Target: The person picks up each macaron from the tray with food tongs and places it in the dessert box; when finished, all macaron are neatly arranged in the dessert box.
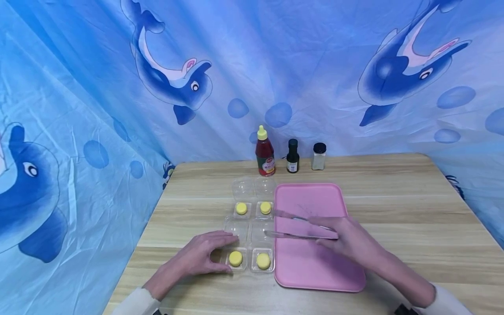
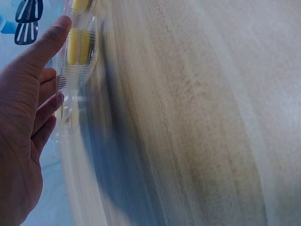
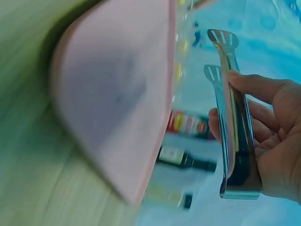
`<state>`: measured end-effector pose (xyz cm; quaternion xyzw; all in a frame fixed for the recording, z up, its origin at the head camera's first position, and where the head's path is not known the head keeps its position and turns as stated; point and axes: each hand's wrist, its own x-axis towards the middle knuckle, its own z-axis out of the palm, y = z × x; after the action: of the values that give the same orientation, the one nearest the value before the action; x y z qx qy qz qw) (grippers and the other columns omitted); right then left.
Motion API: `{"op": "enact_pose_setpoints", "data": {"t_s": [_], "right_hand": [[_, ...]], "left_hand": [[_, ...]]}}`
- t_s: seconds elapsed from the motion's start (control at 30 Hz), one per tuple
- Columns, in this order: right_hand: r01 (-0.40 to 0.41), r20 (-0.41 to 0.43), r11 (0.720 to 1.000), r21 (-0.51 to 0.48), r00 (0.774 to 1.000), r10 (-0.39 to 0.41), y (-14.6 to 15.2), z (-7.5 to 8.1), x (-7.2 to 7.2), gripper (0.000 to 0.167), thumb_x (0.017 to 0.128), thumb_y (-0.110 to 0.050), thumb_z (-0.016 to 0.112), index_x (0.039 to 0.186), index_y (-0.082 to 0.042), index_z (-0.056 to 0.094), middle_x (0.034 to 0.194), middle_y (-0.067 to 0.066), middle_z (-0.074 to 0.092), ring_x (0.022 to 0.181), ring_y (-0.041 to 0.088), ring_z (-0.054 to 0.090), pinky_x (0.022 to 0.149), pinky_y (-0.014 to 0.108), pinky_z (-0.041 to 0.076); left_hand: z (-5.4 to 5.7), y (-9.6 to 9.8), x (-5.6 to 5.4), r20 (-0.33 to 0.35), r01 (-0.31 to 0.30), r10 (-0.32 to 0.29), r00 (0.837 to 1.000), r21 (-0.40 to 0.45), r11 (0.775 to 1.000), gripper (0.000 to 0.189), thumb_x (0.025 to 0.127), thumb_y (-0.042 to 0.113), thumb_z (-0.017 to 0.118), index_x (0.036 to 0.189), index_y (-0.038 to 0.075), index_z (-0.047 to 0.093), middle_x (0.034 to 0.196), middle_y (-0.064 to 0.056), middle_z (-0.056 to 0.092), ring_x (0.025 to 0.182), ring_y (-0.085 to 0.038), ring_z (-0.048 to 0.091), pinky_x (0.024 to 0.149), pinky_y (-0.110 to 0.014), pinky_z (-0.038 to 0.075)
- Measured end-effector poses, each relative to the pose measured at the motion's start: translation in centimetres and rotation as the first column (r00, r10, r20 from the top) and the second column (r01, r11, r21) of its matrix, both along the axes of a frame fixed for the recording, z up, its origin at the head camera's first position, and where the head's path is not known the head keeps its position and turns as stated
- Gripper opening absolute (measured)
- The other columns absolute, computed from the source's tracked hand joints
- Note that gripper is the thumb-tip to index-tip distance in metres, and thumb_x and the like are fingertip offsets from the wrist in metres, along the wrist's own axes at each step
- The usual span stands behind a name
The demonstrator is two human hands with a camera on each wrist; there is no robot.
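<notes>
A: Blue backdrop (image 1: 307, 78) with printed dolphins is hanging behind a wood-grain table (image 1: 413, 197); any writing you're reading?

B: Barely; red sauce bottle (image 1: 265, 151), yellow cap, is showing a colourful label; dark bottle (image 1: 292, 157) is wearing a white one; print on both is coming out too small and blurry; black-capped jar (image 1: 319, 157) is standing just to their right.

A: Hands, quick?

B: Right hand (image 1: 346, 238) is gripping metal tongs (image 1: 295, 236), thumb on one arm, fingers on the other side; tong tips are standing apart; tongs are reaching across above the pink tray (image 1: 307, 273), tips by its left edge; left hand (image 1: 202, 253) is bracketing the outer side of the near left case, thumb and fingers spread apart; can't tell how firmly it's touching.

A: Main items?

B: Four yellow rounds (image 1: 236, 258) are sitting one each in open clear cases (image 1: 253, 267), two rows, left of the tray; lids are lying back behind.

A: Wrist views adding anything?

B: Yes; right wrist is showing slots in the tong ends and the bent end joining the arms, which the head view is hiding behind the hand; left wrist is catching rounds edge-on, two layers each.

A: Cut off or murky?

B: Pale sleeves (image 1: 135, 304) are running out of the head frame; far lids are blending into the wood; right wrist is cropping the tray and blurring the bottles.
</notes>
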<state>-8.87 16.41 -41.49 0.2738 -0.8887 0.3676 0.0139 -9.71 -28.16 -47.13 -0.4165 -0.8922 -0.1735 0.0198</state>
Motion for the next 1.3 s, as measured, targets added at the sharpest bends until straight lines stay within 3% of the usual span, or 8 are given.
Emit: {"op": "enact_pose_setpoints", "data": {"t_s": [0.17,0.33,0.47,0.57,0.67,0.8,1.1,1.3], "right_hand": [[0.179,-0.036,0.984,0.009,0.983,-0.179,3.4,-0.8,0.0,0.059,0.081,-0.010,0.093,0.137,-0.011,0.073,0.124,0.013,0.077,0.078,0.011,0.064,0.065,0.026,0.054],[0.361,-0.069,0.933,0.011,0.931,-0.359,6.8,-2.6,-0.3,0.062,0.082,-0.011,0.093,0.139,-0.002,0.069,0.116,0.024,0.076,0.054,0.006,0.041,0.048,0.025,0.041],[0.481,-0.084,0.876,-0.006,0.873,-0.480,9.1,-4.4,-0.5,0.062,0.085,-0.016,0.091,0.140,0.000,0.067,0.099,0.021,0.075,0.056,0.010,0.041,0.046,0.027,0.034],[0.549,-0.095,0.836,-0.009,0.831,-0.548,10.4,-5.6,-0.7,0.062,0.085,-0.017,0.091,0.139,0.002,0.067,0.099,0.026,0.073,0.063,0.018,0.048,0.050,0.028,0.034],[0.591,-0.104,0.806,-0.021,0.801,-0.590,11.3,-6.4,-0.8,0.062,0.083,-0.015,0.092,0.137,0.002,0.068,0.112,0.034,0.072,0.074,0.032,0.061,0.058,0.033,0.043],[0.623,-0.110,0.781,-0.040,0.775,-0.623,12.2,-7.0,-0.7,0.062,0.080,-0.012,0.093,0.135,0.004,0.068,0.117,0.035,0.071,0.089,0.045,0.069,0.065,0.041,0.048],[0.671,-0.046,0.741,-0.002,0.741,-0.670,12.8,-7.3,-0.5,0.067,0.083,-0.012,0.090,0.139,0.009,0.060,0.117,0.040,0.066,0.085,0.042,0.063,0.061,0.041,0.045],[0.671,-0.020,0.741,0.022,0.742,-0.670,13.1,-7.5,-0.5,0.072,0.082,-0.008,0.089,0.141,0.014,0.054,0.115,0.040,0.062,0.089,0.046,0.062,0.063,0.048,0.049]], "left_hand": [[0.0,0.1,0.0,0.003,-0.003,0.003,1.000,0.003,1.000,0.082,0.079,0.061,0.087,0.144,0.015,0.067,0.144,-0.004,0.067,0.132,-0.023,0.064,0.109,-0.047,0.055],[0.0,0.0,0.0,0.000,0.001,-0.001,1.000,0.008,1.000,0.082,0.079,0.060,0.088,0.144,0.014,0.067,0.144,-0.005,0.067,0.132,-0.023,0.064,0.108,-0.047,0.055],[0.0,0.0,0.0,-0.008,0.003,-0.003,1.000,0.010,1.000,0.083,0.079,0.059,0.088,0.144,0.014,0.067,0.144,-0.005,0.067,0.132,-0.024,0.064,0.108,-0.048,0.055],[-0.1,0.0,0.0,-0.010,0.001,-0.001,1.000,0.010,1.000,0.082,0.079,0.059,0.088,0.144,0.014,0.066,0.144,-0.005,0.067,0.132,-0.024,0.064,0.108,-0.048,0.055],[-0.2,0.0,0.0,-0.005,0.002,-0.001,1.000,0.014,1.000,0.082,0.079,0.059,0.089,0.144,0.014,0.067,0.144,-0.005,0.067,0.132,-0.024,0.064,0.108,-0.048,0.054],[-0.2,0.0,-0.1,0.007,0.002,-0.002,1.000,0.020,1.000,0.082,0.079,0.058,0.089,0.144,0.014,0.067,0.144,-0.005,0.067,0.133,-0.024,0.063,0.109,-0.047,0.054],[-0.2,0.0,-0.1,0.004,0.008,-0.008,1.000,0.022,1.000,0.082,0.079,0.058,0.089,0.144,0.014,0.066,0.145,-0.005,0.067,0.133,-0.024,0.063,0.110,-0.047,0.054],[-0.2,0.0,-0.1,0.005,0.010,-0.011,1.000,0.017,1.000,0.082,0.080,0.059,0.088,0.144,0.014,0.066,0.145,-0.005,0.067,0.133,-0.023,0.063,0.109,-0.047,0.054]]}}
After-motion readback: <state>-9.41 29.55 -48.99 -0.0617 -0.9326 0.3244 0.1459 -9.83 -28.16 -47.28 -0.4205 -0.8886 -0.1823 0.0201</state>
